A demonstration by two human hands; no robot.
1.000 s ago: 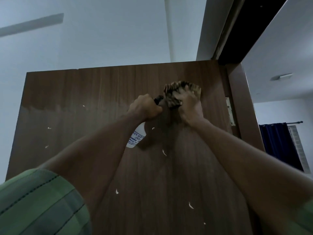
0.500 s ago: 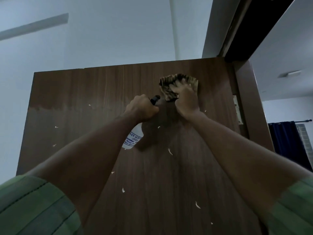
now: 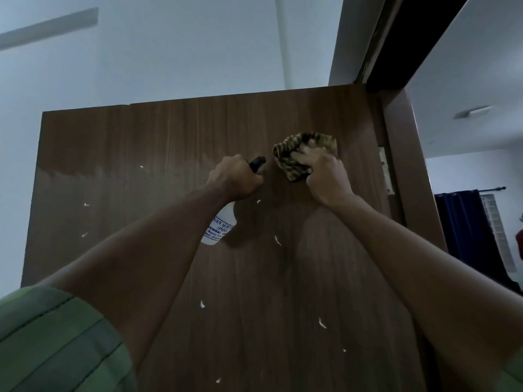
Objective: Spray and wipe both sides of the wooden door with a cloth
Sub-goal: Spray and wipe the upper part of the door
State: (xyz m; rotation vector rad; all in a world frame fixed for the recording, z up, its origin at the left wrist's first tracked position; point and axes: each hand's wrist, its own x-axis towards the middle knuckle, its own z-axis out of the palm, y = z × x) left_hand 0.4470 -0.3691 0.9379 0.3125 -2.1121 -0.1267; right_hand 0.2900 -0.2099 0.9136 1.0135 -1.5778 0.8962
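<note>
Head view has your right hand [image 3: 325, 176] pressing the bunched cloth [image 3: 300, 154] high on the wooden door [image 3: 141, 142], near the hinge [image 3: 385, 171], while your left hand [image 3: 235, 179] grips the spray bottle [image 3: 219, 227]. Wipe too far right and the cloth could snag that hinge; the door may swing under pressure.

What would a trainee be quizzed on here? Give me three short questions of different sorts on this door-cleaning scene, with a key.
1. True or false: the left hand grips the spray bottle.
2. Multiple choice: the cloth in the right hand is A) hanging from the top edge, B) bunched against the wooden door, C) lying on the floor.
3. Fill in: the small pale flecks sit on the door's ____.

Key: 1 true; 2 B; 3 surface.
</note>
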